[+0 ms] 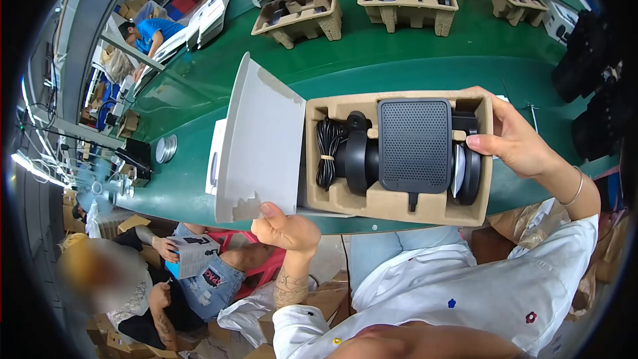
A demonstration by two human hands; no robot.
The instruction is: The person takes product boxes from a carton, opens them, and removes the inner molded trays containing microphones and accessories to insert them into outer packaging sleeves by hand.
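Brown tray is up in front, over the near edge of the green table. The left hand is curled and holds the low edge of the white box. The right hand grips the tray's right side. The tray has tied black wire and a dark block with tiny holes in it. The box flap is open. Far across the table are more trays with black parts

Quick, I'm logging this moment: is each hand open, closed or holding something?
Left hand: closed on the lower edge of the white box.
Right hand: holding the brown tray by its right end, thumb on top.
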